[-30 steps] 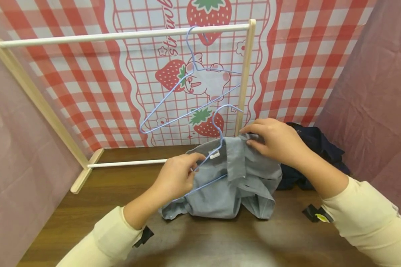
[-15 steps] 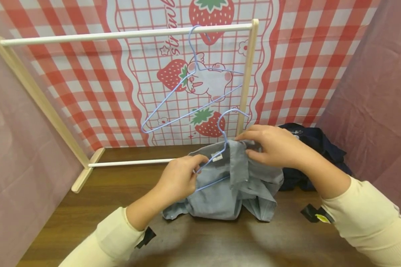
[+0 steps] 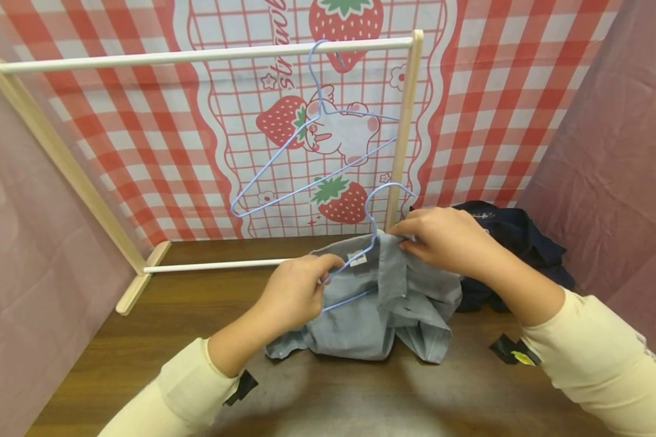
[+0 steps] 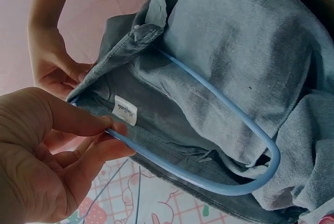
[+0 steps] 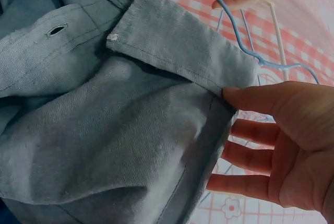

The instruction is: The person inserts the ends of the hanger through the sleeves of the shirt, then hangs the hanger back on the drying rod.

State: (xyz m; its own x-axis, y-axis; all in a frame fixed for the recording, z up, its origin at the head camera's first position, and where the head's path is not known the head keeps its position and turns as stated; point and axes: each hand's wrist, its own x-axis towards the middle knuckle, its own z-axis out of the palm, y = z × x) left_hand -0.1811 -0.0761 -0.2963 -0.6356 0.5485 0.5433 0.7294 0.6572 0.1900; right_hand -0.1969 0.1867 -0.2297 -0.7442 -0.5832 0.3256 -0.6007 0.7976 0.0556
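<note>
A grey-blue collared shirt [image 3: 350,331] stands bunched on the table, its neck opening upward with a white label inside. My left hand [image 3: 295,289] pinches one arm of a blue clothes hanger [image 4: 229,101] between thumb and fingers. The far arm of that hanger runs inside the shirt, its end hidden by the cloth, while the hook rises above the collar [image 5: 182,41]. At the collar and shoulder, my right hand [image 3: 448,240] pinches the shirt, thumb on the near side and fingers behind, as the right wrist view shows.
Behind the shirt stands a rack with wooden posts [image 3: 407,127] and a white top rail [image 3: 197,58]. Another blue hanger [image 3: 273,161] hangs from that rail. A dark navy garment [image 3: 525,249] lies heaped at the right. Pink cloth [image 3: 596,152] walls both sides.
The hanger's hook and my left hand have shifted slightly right and down, the hanger moving a little further into the shirt. My right hand keeps its hold near the collar, a little lower.
</note>
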